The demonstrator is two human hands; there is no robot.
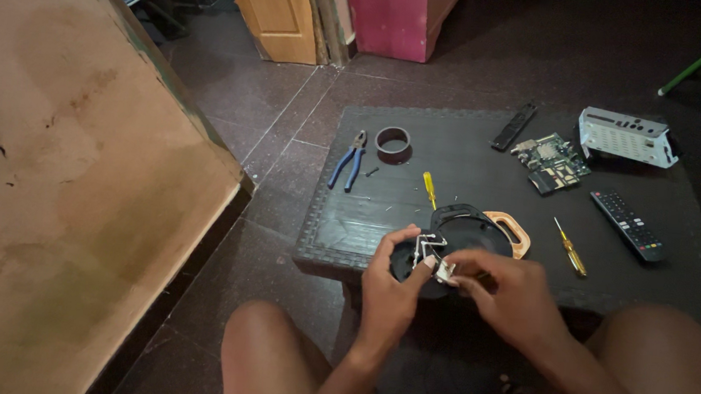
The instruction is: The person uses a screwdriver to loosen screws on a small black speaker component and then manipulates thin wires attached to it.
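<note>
Two hands work on a small metal part over an opened black device at lower centre.
Left hand (389, 288) steadies the black housing (458, 230); right hand (503, 294) pinches the metal part (432, 253). Circuit board (552, 161) lies removed, upper right; reassembly not begun.

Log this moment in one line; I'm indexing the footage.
left hand: grips black round housing | right hand: pinches white metal part | table: pliers, circuit board

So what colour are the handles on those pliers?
Blue, on the pliers lying on the black table; the head view shows it.
</note>
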